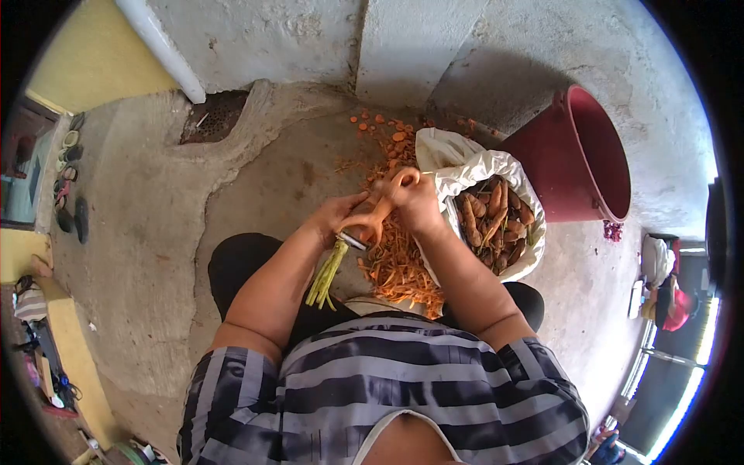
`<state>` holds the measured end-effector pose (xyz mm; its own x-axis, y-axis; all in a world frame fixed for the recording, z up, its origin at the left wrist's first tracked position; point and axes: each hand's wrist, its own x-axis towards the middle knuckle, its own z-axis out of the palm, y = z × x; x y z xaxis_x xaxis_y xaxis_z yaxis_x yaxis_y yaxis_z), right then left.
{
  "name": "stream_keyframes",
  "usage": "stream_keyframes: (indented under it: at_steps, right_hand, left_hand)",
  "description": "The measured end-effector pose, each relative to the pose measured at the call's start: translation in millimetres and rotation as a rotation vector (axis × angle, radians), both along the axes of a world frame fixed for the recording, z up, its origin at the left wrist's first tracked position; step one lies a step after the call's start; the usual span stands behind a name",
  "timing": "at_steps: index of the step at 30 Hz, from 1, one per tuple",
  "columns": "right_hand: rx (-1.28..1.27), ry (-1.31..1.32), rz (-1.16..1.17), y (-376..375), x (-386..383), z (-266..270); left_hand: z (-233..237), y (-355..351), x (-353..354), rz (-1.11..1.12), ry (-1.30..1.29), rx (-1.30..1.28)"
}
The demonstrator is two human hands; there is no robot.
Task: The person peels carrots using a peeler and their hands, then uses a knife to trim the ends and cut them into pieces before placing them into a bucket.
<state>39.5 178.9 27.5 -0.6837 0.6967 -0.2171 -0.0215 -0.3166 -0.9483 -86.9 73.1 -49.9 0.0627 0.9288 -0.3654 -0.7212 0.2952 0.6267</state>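
Note:
My left hand (339, 213) is closed around a carrot, most of which my fingers and the peeler hide; its green stalks (325, 275) hang toward my lap. In my right hand (415, 203) is the handle of an orange peeler (376, 219), its metal blade at the carrot's stalk end. Below and beside my hands lies a pile of orange peelings (399, 271) on the floor. Just right of my right hand, an open white sack (525, 186) holds several unpeeled brown-orange carrots (484, 217).
A large dark red bucket (554, 163) leans beyond the sack near the wall. Carrot slices (399, 136) are scattered by the wall. A drain hole (213, 118) is at the upper left, and shoes (70, 174) line the far left. A person (676, 306) is at the far right.

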Motion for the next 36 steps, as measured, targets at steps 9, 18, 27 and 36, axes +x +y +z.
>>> stream_keyframes:
  at_steps: [9,18,27,36]
  right_hand:
    - [0.119,-0.203,-0.748,143.6,51.0,-41.2]
    - [-0.002,-0.026,-0.026,3.5,0.0,-10.9]
    - [0.086,-0.315,-0.942,150.3,67.3,-41.4]
    - [-0.013,-0.040,-0.130,24.3,22.2,-29.6]
  left_hand:
    - [42.5,-5.2,-8.4,-0.094,-0.064,-0.206]
    - [8.8,-1.1,-1.2,-0.038,-0.016,-0.035]
    - [54.4,-7.8,-4.3,-0.054,0.037,-0.259]
    - [35.9,8.2,15.4,-0.045,0.070,-0.204]
